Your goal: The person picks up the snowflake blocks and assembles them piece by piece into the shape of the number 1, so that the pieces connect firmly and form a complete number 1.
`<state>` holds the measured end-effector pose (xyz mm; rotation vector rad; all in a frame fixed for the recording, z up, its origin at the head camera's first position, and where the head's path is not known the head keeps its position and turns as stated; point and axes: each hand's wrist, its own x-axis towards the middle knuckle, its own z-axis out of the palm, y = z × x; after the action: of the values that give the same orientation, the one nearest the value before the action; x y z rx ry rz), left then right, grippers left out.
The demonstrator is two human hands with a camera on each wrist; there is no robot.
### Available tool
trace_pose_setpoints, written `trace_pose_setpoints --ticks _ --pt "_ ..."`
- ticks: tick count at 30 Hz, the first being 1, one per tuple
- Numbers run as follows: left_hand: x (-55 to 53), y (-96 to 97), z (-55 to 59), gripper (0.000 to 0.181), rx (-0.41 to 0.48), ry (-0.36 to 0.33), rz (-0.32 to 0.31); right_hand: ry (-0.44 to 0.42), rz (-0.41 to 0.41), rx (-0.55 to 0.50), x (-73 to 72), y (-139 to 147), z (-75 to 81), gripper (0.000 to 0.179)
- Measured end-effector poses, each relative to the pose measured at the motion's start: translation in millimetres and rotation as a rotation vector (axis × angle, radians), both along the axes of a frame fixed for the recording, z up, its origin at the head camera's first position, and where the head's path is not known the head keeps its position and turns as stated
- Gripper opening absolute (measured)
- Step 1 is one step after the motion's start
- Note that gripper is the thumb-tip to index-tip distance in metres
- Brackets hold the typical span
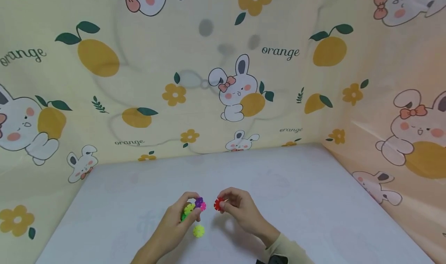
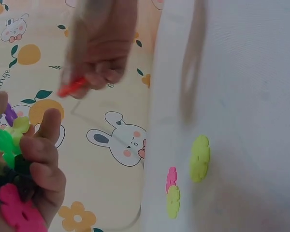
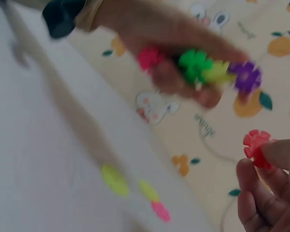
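Note:
My left hand (image 1: 174, 219) holds a joined row of small plastic flower-shaped discs. A purple disc (image 3: 246, 77) is at the fingertip end, followed by a yellow one, a green disc (image 3: 194, 64) and dark material partly covered by the fingers. A pink disc (image 2: 20, 210) shows at the palm end. To the right, apart from that row, my right hand (image 1: 242, 210) pinches a red flower disc (image 1: 217, 204) between thumb and fingers. Below the hands, a yellow disc (image 1: 198, 231) lies flat on the table.
A pink disc (image 2: 171, 179) and another yellow disc (image 2: 173, 202) lie touching on the white tabletop (image 1: 296, 190). Cream cloth walls (image 1: 195, 43) with rabbit and orange prints rise behind and beside the table. A dark band (image 1: 277, 259) circles my right wrist.

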<state>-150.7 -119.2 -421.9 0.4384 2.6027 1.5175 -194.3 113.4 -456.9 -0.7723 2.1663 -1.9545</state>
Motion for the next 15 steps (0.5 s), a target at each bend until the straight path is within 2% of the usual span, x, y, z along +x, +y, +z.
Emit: trace_pose_setpoints --ticks 3,7,11,15 --pt "0.4 1.4 -1.0 0.036 -0.033 0.014 -0.001 -0.039 -0.006 -0.073 4.6 -1 9.2 0.018" --pt "-0.5 1.9 -5.4 0.036 -0.082 0.044 -0.014 -0.079 -0.016 -0.113 8.8 -1 14.0 0.022" --pt "-0.6 1.9 -7.8 0.033 -0.094 0.047 -0.026 -0.064 -0.002 -0.139 11.7 -3 17.4 0.027" --pt "-0.4 2.9 -8.1 0.034 -0.088 0.047 -0.029 -0.045 -0.003 -0.135 14.0 -4 20.6 0.023"
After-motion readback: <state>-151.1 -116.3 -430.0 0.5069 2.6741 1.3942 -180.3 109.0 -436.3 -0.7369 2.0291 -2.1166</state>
